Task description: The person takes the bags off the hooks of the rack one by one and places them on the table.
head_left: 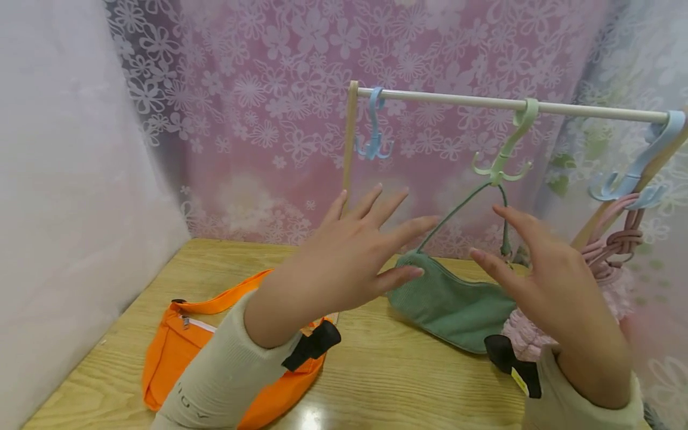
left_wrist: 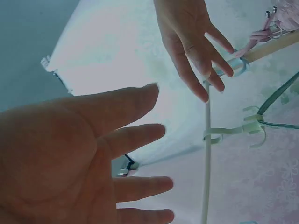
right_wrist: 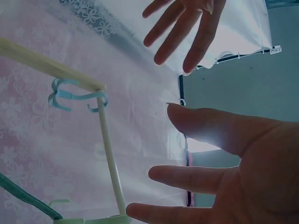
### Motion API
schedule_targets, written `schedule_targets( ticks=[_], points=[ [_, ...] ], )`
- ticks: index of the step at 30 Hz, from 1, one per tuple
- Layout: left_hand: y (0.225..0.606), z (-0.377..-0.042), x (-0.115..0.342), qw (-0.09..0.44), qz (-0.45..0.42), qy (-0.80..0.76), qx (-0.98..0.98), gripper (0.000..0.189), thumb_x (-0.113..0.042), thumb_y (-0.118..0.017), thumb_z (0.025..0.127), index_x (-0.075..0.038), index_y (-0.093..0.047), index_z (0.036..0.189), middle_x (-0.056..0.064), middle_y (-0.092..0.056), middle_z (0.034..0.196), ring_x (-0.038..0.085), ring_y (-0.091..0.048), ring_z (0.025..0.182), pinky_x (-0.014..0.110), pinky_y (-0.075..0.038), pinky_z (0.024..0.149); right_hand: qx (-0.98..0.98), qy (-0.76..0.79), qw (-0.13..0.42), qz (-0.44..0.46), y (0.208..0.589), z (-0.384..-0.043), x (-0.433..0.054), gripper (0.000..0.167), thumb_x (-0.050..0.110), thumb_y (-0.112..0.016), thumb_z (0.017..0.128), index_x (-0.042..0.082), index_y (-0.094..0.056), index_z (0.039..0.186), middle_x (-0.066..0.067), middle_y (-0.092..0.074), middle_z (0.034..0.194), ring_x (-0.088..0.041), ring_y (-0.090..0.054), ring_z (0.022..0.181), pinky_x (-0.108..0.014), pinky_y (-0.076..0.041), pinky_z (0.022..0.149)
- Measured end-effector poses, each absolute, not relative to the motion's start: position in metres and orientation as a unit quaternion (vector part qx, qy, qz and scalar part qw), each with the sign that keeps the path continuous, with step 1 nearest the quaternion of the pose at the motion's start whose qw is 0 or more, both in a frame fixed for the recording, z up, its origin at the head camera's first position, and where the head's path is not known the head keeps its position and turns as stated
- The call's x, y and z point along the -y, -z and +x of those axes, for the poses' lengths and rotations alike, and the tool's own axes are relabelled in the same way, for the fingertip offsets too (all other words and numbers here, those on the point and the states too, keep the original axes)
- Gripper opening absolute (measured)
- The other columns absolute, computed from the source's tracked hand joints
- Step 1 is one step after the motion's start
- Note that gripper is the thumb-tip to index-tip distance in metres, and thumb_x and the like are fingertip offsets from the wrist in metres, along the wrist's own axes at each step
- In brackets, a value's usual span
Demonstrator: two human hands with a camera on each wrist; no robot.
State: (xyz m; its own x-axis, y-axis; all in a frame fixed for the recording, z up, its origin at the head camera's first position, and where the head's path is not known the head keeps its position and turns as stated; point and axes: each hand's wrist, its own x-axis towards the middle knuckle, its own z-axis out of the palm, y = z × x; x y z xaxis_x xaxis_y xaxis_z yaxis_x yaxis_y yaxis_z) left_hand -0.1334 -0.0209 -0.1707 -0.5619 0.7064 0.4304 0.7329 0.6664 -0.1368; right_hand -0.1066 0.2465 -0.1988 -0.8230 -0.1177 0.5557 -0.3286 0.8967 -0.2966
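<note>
A green shoulder bag (head_left: 457,304) hangs by its thin strap from the pale green hook (head_left: 502,155) at the middle of the rail. My left hand (head_left: 355,251), fingers spread and holding nothing, is in front of the bag's left side. On the other side, my right hand (head_left: 559,275) has its thumb and forefinger extended close to the strap in the head view, with nothing in its grasp. Both hands show straight fingers in the wrist views. An orange bag (head_left: 177,352) with a zip lies on the table, partly hidden by my left forearm.
The white rail (head_left: 446,98) runs across on wooden posts. A blue hook (head_left: 373,131) hangs bare at its left end. At the right end, another blue hook (head_left: 639,161) carries a pink bag (head_left: 618,292). Floral curtain (head_left: 258,119) backs the wooden table (head_left: 387,382).
</note>
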Motion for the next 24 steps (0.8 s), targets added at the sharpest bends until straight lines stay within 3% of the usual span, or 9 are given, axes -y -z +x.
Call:
schedule_targets(
  ticks=[5,11,18,24],
  points=[
    [0.157,-0.150,0.003,0.209,-0.378,0.028,0.902,0.058,-0.052,-0.050,0.097,-0.039,-0.031,0.150,0.006,-0.024,0.159,0.035,-0.020,0.146,0.062,-0.019,0.112,0.947,-0.203,0.232,0.093,0.192,-0.124,-0.253,0.077,0.041,-0.062,0.095,0.013,-0.023,0.155,-0.030,-0.030,0.151,-0.058,-0.033,0.128,-0.074,-0.028,0.093],
    [0.147,-0.168,-0.016,0.202,-0.357,0.017,0.912,0.059,-0.054,-0.045,0.098,-0.042,-0.024,0.152,0.003,-0.022,0.160,0.030,-0.021,0.146,0.060,-0.022,0.112,0.956,-0.205,0.196,0.070,0.189,-0.141,-0.260,0.082,0.047,-0.058,0.095,0.014,-0.015,0.157,-0.030,-0.025,0.153,-0.058,-0.031,0.129,-0.074,-0.029,0.092],
    [0.141,-0.200,-0.052,0.285,-0.352,0.031,0.891,0.055,-0.049,-0.043,0.100,-0.038,-0.029,0.151,0.000,-0.031,0.156,0.021,-0.030,0.142,0.054,-0.029,0.111,0.973,-0.182,0.139,0.017,0.179,-0.163,-0.276,0.090,0.058,-0.049,0.095,0.011,-0.004,0.157,-0.038,-0.024,0.148,-0.062,-0.035,0.119,-0.073,-0.035,0.084],
    [0.132,-0.231,-0.077,0.355,-0.331,0.051,0.873,0.050,-0.044,-0.042,0.101,-0.033,-0.037,0.149,-0.002,-0.035,0.154,0.017,-0.030,0.142,0.049,-0.023,0.115,0.973,-0.196,0.122,0.003,0.171,-0.182,-0.288,0.095,0.062,-0.046,0.094,0.004,-0.003,0.156,-0.036,-0.018,0.152,-0.062,-0.030,0.123,-0.073,-0.034,0.087]
  ],
)
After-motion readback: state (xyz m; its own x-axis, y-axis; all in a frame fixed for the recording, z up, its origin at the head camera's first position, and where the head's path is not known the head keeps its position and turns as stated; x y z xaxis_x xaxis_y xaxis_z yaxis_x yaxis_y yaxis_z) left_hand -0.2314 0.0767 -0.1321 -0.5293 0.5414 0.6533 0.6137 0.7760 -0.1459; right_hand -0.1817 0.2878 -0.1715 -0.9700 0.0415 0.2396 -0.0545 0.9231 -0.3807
